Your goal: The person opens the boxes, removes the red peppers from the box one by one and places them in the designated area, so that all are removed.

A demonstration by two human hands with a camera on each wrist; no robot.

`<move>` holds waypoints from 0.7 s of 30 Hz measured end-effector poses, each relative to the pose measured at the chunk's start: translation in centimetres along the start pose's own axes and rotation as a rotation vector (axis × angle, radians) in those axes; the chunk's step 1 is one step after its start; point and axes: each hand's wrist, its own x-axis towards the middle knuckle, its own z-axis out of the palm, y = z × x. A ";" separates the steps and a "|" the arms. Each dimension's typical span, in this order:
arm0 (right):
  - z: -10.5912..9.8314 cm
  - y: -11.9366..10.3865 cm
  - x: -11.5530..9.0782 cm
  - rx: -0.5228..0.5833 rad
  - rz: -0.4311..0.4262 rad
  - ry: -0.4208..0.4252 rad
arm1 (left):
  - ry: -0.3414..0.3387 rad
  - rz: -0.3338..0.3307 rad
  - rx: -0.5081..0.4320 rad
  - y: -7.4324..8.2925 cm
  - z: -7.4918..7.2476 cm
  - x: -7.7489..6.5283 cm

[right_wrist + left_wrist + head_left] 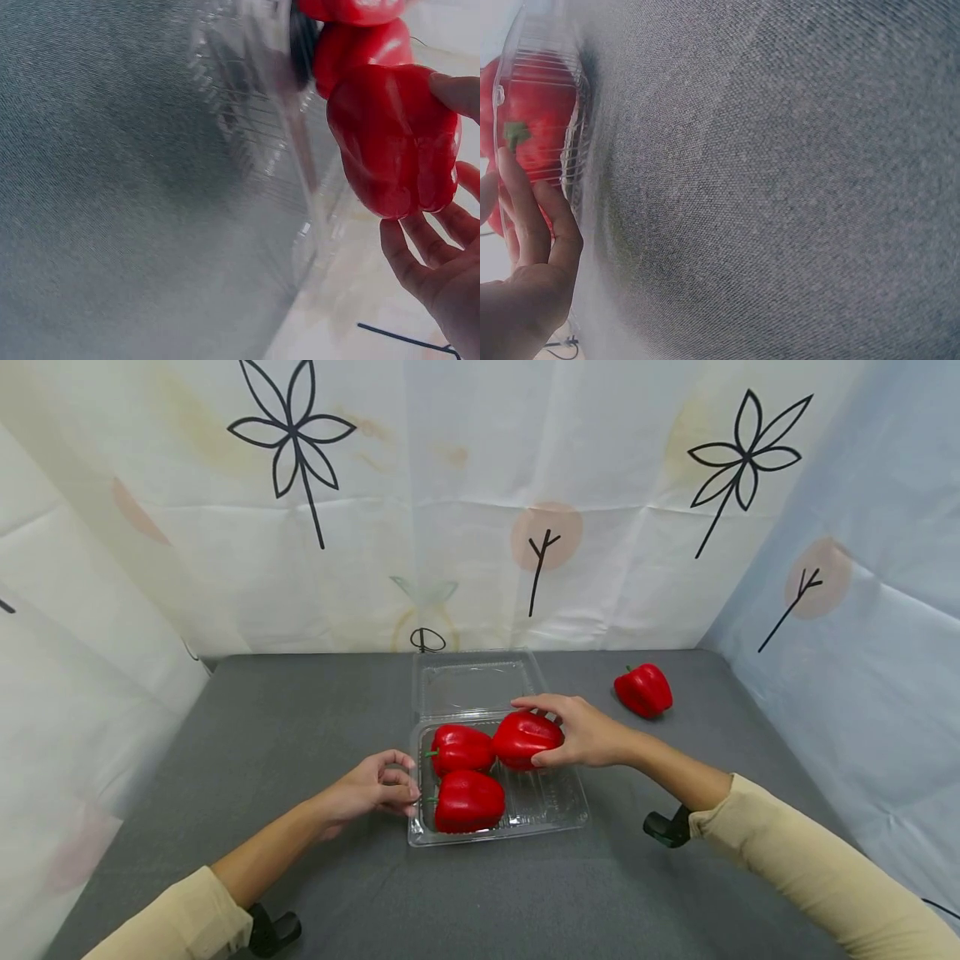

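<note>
My right hand [588, 732] holds a red bell pepper [522, 742] between thumb and fingers, over the right part of a clear plastic clamshell box [547, 802]. In the right wrist view, the fingers grip this pepper [394, 142] from its side, above the rim. Two more red bell peppers, a rear one [461, 749] and a front one [470, 802], lie in the box's left half, green stems pointing left. At the left rim, my left hand [375, 787] holds the box edge with bent fingers; the left wrist view shows fingertips against the ribbed wall [574, 142].
The box's lid [476, 687] lies open toward the back. Another red bell pepper [645, 690] rests on the grey tabletop [315, 718] at the back right. White patterned cloth [450, 485] hangs behind the table and along both sides.
</note>
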 end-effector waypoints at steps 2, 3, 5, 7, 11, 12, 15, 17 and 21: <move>-0.4 -0.3 -0.1 -0.003 -0.005 0.017 | 0.000 -0.001 0.001 0.0 0.0 0.0; -0.6 -0.4 -0.2 -0.006 -0.005 0.026 | 0.000 -0.001 0.001 0.0 0.0 0.0; -1.1 -0.4 -0.4 -0.007 0.002 0.041 | 0.000 0.000 0.000 0.0 0.0 0.0; -1.5 -0.3 -0.5 -0.005 0.013 0.054 | -0.001 0.000 -0.001 0.0 0.0 0.0; -2.1 0.0 -0.8 -0.023 0.048 0.084 | -0.005 0.002 -0.002 0.0 0.0 0.0; -2.3 0.1 -0.9 -0.033 0.054 0.093 | -0.006 0.003 -0.001 0.0 0.0 0.0; -2.7 0.5 -1.2 -0.068 0.066 0.120 | -0.006 0.007 -0.002 0.0 0.0 0.0; -2.9 0.8 -1.3 -0.092 0.071 0.134 | -0.005 0.008 -0.003 0.0 0.0 0.0; -3.4 1.5 -1.7 -0.109 0.090 0.162 | 0.000 0.001 -0.002 0.0 0.0 0.0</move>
